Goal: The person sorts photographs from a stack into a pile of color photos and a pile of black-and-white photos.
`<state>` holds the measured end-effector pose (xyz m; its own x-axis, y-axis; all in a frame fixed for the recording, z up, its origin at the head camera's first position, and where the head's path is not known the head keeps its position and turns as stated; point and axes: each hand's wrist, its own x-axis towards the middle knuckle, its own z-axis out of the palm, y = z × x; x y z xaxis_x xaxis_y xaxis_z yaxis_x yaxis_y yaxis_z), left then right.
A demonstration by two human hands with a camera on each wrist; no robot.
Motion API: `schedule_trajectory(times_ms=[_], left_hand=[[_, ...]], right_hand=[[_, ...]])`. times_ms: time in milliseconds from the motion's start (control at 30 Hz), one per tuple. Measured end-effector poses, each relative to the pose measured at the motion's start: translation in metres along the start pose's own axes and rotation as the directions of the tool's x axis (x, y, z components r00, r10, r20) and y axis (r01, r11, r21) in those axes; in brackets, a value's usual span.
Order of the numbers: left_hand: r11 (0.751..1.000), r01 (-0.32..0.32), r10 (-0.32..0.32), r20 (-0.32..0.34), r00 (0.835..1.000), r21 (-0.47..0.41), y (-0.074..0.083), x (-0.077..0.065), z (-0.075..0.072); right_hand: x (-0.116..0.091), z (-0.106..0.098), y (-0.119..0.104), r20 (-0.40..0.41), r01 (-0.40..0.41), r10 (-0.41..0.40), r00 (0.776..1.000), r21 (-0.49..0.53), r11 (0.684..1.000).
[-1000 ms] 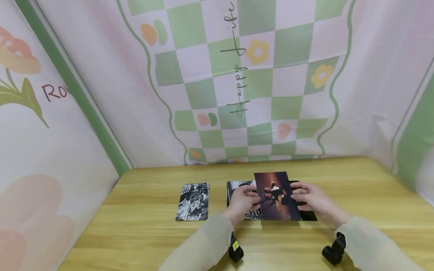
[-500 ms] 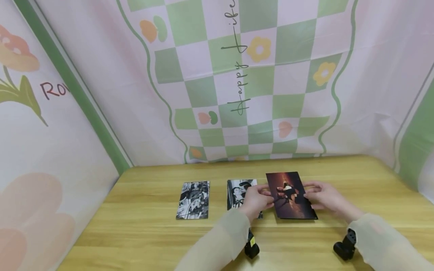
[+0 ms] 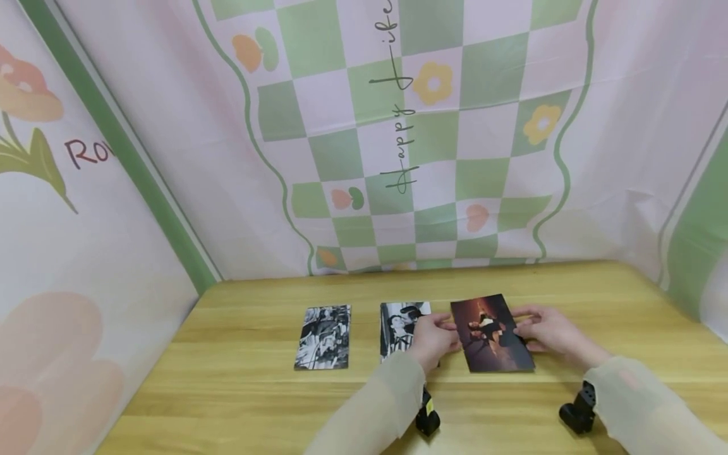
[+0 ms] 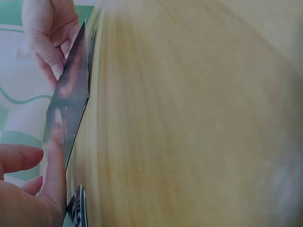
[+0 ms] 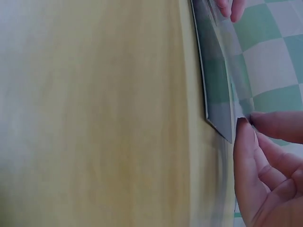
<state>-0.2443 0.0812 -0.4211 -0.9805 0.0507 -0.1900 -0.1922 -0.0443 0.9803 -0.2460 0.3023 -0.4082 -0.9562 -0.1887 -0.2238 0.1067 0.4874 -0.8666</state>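
Note:
A dark reddish-brown photo print [image 3: 490,335] showing a figure lies tilted close over the table on the right, with a hand at each side. My left hand [image 3: 432,341] holds its left edge, the thumb against the print in the left wrist view. My right hand [image 3: 550,330] pinches the opposite edge between thumb and finger, as the right wrist view shows. Beneath the print, a second dark sheet [image 4: 90,61] shows at its edge in the left wrist view. A black-and-white photo print [image 3: 402,323] lies just left, partly hidden behind my left hand.
Another black-and-white photo print [image 3: 323,337] lies farther left on the wooden table [image 3: 239,404]. Behind the table hangs a green-and-white checked cloth [image 3: 392,221] with flowers and lettering. Black cameras sit at both wrists, below the sleeves.
Both hands have carried the dark photo print rightwards and down, off the middle black-and-white print and over the dark sheet at the right. Over the last half second it has moved only slightly.

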Motion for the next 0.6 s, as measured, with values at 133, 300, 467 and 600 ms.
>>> schedule_trajectory(times_ms=[133,300,467,600], left_hand=[[1.0,0.006,-0.006,-0.012,1.0,0.005,0.0003,0.0003,-0.0004],[1.0,-0.003,0.003,-0.023,1.0,-0.008,-0.0001,-0.0001,0.0003],[1.0,0.019,-0.019,-0.013,1.0,-0.011,0.0002,-0.0004,0.0016],[1.0,0.02,-0.02,0.002,1.0,-0.011,-0.0001,-0.0005,0.003]], right_hand=[[0.0016,0.0003,0.0,-0.014,-0.007,0.007,1.0,-0.03,1.0],[0.0036,0.0001,0.0038,-0.036,-0.001,0.0,0.999,-0.03,1.0],[0.0054,-0.002,0.0078,-0.056,-0.01,0.008,0.998,-0.044,0.999],[0.0049,-0.003,0.0088,-0.059,-0.013,0.011,0.998,-0.03,0.999]])
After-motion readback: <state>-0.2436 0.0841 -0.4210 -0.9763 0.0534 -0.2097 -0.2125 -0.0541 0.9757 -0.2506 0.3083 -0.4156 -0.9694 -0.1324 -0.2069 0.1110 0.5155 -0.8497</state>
